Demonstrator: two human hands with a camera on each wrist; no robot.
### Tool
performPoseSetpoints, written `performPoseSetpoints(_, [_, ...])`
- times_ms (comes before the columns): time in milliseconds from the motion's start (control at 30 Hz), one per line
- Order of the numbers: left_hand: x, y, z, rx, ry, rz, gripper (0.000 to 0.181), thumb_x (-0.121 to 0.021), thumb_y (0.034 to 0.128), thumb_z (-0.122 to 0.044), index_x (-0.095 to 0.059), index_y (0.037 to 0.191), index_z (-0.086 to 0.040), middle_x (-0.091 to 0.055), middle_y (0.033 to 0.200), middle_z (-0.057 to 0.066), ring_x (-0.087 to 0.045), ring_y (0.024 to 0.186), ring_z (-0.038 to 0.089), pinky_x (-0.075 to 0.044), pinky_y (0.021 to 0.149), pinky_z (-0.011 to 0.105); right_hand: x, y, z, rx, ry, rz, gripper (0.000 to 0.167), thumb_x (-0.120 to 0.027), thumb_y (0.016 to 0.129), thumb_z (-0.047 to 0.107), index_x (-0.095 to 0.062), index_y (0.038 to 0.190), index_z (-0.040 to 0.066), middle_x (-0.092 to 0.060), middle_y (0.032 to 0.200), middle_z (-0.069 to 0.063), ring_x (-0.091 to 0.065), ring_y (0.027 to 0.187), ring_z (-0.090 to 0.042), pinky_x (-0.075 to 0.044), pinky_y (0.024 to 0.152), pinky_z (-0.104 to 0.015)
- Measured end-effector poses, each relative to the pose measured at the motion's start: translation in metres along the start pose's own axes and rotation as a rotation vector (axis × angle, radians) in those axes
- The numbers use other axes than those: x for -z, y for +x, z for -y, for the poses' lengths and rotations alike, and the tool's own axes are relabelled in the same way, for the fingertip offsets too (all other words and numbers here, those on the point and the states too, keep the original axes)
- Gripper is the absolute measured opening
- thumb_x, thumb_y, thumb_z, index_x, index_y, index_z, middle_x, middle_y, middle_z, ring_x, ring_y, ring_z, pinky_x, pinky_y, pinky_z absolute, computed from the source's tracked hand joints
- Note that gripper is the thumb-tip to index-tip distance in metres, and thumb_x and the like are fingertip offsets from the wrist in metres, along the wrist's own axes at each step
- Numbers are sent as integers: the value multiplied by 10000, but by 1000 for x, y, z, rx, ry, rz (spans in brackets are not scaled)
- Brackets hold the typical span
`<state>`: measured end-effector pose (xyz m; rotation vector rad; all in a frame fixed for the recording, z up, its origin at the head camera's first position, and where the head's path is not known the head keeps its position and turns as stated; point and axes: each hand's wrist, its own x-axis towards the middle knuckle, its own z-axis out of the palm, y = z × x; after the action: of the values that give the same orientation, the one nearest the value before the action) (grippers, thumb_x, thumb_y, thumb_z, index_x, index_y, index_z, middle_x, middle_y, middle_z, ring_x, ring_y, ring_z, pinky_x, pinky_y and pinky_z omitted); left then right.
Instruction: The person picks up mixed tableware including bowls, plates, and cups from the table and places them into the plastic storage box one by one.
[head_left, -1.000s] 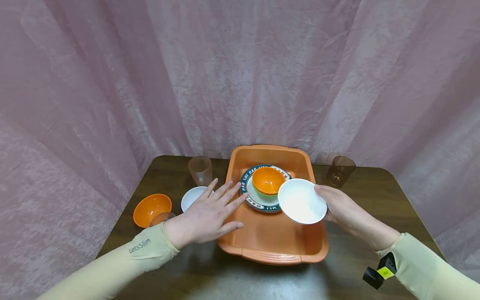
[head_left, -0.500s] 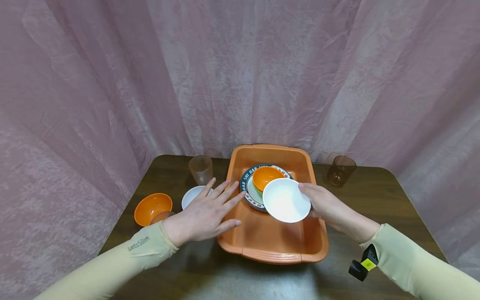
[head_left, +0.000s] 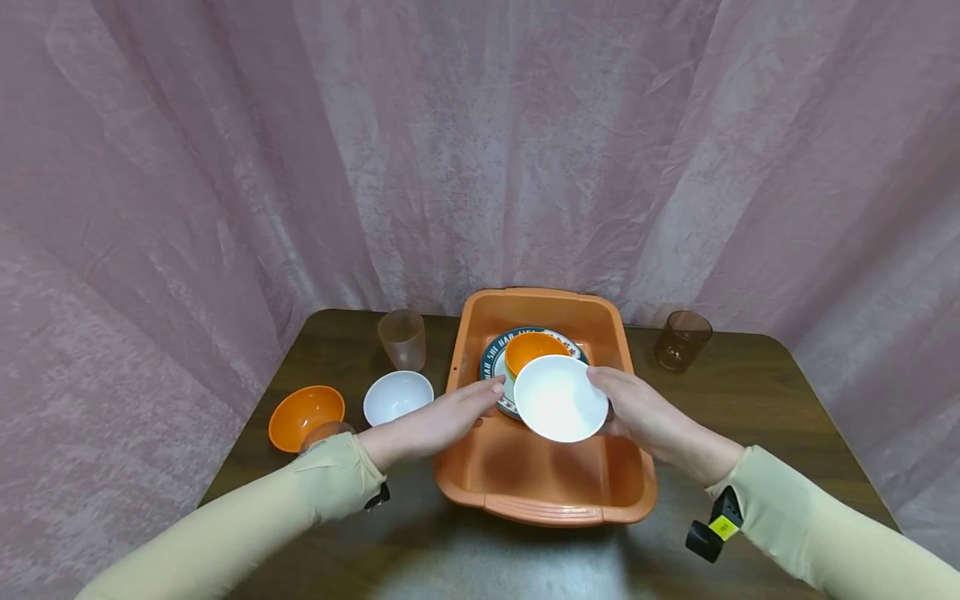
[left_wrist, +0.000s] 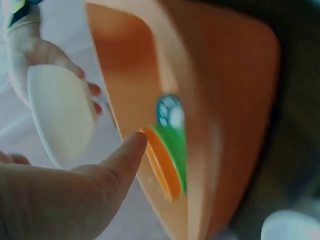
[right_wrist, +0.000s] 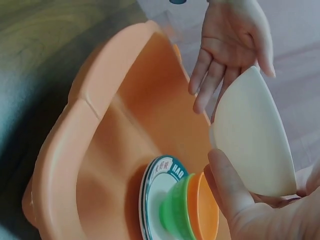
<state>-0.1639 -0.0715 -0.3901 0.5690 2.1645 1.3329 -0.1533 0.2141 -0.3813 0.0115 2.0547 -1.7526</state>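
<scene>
My right hand [head_left: 645, 415] grips a white bowl [head_left: 561, 400] by its right side, tilted above an orange plastic basin [head_left: 540, 479]. My left hand [head_left: 438, 421], fingers straight and palm turned toward the bowl, hovers over the basin's left rim. In the right wrist view the left fingertips reach close to the bowl's far edge; contact cannot be made out. Inside the basin lies a plate [right_wrist: 150, 200] with a dark green lettered rim. On it sits a green bowl [right_wrist: 175, 210] with an orange bowl [head_left: 531, 348] nested in it, partly hidden by the white bowl.
Left of the basin stand another white bowl [head_left: 396, 395], another orange bowl [head_left: 303, 417], a clear tumbler [head_left: 405, 340] and a brownish cup [head_left: 327, 432] half hidden by the left forearm. A brown glass [head_left: 681, 342] stands at the right. A pink curtain [head_left: 480, 150] hangs behind the table.
My right hand has carried the white bowl leftward over the basin. My left hand has turned from palm down with spread fingers to palm facing the bowl, uncovering the other white bowl.
</scene>
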Motion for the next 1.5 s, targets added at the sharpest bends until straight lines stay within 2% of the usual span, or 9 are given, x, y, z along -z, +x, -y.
performPoseSetpoints(100, [-8,5,-6,38,-210,4,573,-325,1127,-407,-419,1522,-2,-505,1487,154,-524,1332,350,-401,1125,490,-3,2,-1,-3,26,-3,599,-353,1130,352,-258,1547,-68,-483,1397,-259,-623,1067,-266,-564,927,-443])
performPoseSetpoints(167, [-14,8,-8,69,-282,-10,546,-340,1125,-408,-484,1458,0,-578,1372,153,-555,1295,344,-437,1098,479,-4,2,-2,-4,36,-2,596,-345,1132,348,-254,1547,-69,-487,1393,-261,-626,1064,-261,-566,923,-440])
performPoseSetpoints(300, [-24,11,-11,133,-387,-32,535,-373,1119,-410,-495,1456,-13,-611,1310,154,-567,1289,349,-477,1056,471,-5,2,-3,-5,51,-1,591,-334,1135,338,-241,1547,-76,-480,1401,-269,-626,1072,-259,-565,925,-442])
performPoseSetpoints(400, [-30,12,-12,163,-424,-57,552,-386,1115,-414,-473,1477,-6,-614,1300,168,-569,1286,369,-495,1032,471,-6,2,-3,-10,55,-7,594,-337,1134,342,-237,1552,-68,-472,1414,-270,-625,1082,-265,-562,929,-447])
performPoseSetpoints(533, [-35,13,-12,184,-423,-86,559,-396,1112,-419,-474,1477,-3,-619,1291,170,-584,1268,364,-507,1016,468,-7,2,-3,-14,57,-13,598,-342,1134,349,-236,1556,-61,-467,1424,-272,-624,1094,-273,-557,936,-456])
performPoseSetpoints(700, [-38,14,-11,198,-436,-103,571,-394,1110,-435,-477,1481,-8,-638,1289,173,-600,1255,362,-512,1008,469,-7,1,-4,-13,72,-12,594,-333,1136,339,-226,1557,-66,-453,1435,-274,-611,1110,-275,-554,942,-458])
performPoseSetpoints(867, [-39,16,-11,210,-501,-111,598,-391,1107,-459,-444,1506,-17,-632,1319,180,-597,1260,377,-498,1019,484,-9,1,-6,-12,80,-4,591,-347,1134,335,-240,1548,-73,-458,1426,-268,-609,1106,-275,-554,941,-459])
performPoseSetpoints(1200, [-36,20,-10,192,-687,-102,569,-387,1119,-410,-381,1524,-10,-641,1244,187,-674,1118,311,-519,986,464,-13,2,-8,-13,88,-1,556,-340,1137,309,-287,1526,-84,-512,1391,-263,-639,1113,-274,-554,939,-447])
performPoseSetpoints(1500, [-37,21,-9,192,-710,-97,578,-393,1117,-417,-367,1539,-24,-632,1247,184,-678,1091,287,-527,974,450,-14,2,-11,-21,100,-6,537,-339,1136,288,-291,1518,-87,-520,1373,-262,-645,1109,-281,-555,934,-453])
